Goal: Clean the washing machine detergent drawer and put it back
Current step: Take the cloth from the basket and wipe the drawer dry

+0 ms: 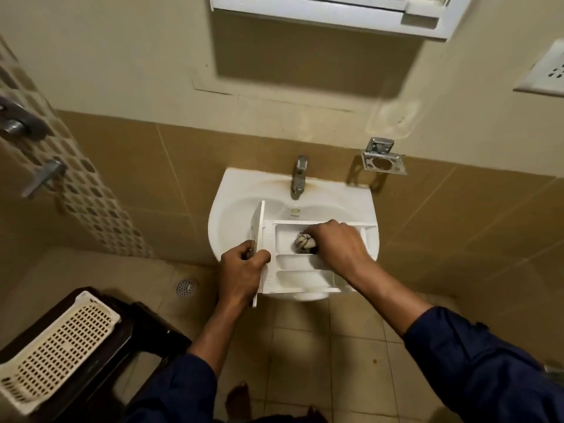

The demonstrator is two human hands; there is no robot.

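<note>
White plastic detergent drawer spanned the white ceramic basin, chrome tap crowded its far edge, open bowl lay leftward (beyond the upright front panel), cream perforated basket blocked lower left.

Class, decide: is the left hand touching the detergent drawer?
Touching. The head view shows the left hand gripping the front panel of the detergent drawer.

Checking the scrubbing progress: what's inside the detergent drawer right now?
A bunched cloth under the right hand in the detergent drawer, far compartment; nearer compartments look bare. The hand hides part.
</note>
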